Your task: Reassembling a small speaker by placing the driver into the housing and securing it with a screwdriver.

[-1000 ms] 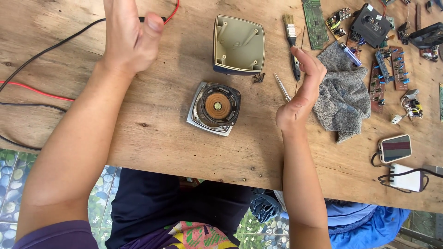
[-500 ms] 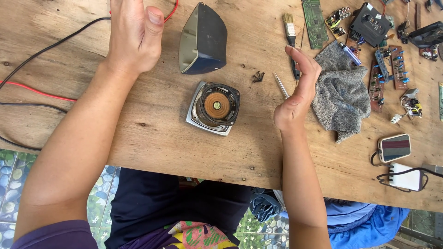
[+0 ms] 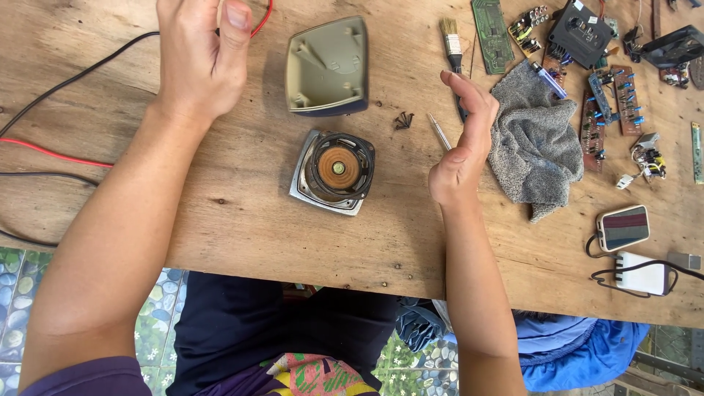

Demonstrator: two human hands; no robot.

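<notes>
**Speaker driver lies untouched between two raised hands**

The speaker driver (image 3: 334,170) sits mid-bench, towards the near edge, just nearer than the upturned grey housing (image 3: 327,67). The left hand (image 3: 202,59) is loosely curled and empty; the right hand (image 3: 462,136) is released, beside the grey cloth (image 3: 535,143).

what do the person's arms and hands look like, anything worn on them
Both hands are bare: the left hand and right hand show no gloves, rings or watch. The forearms are uncovered. Only the left arm shows clothing, a purple short sleeve at the upper arm. No markings are visible.
</notes>
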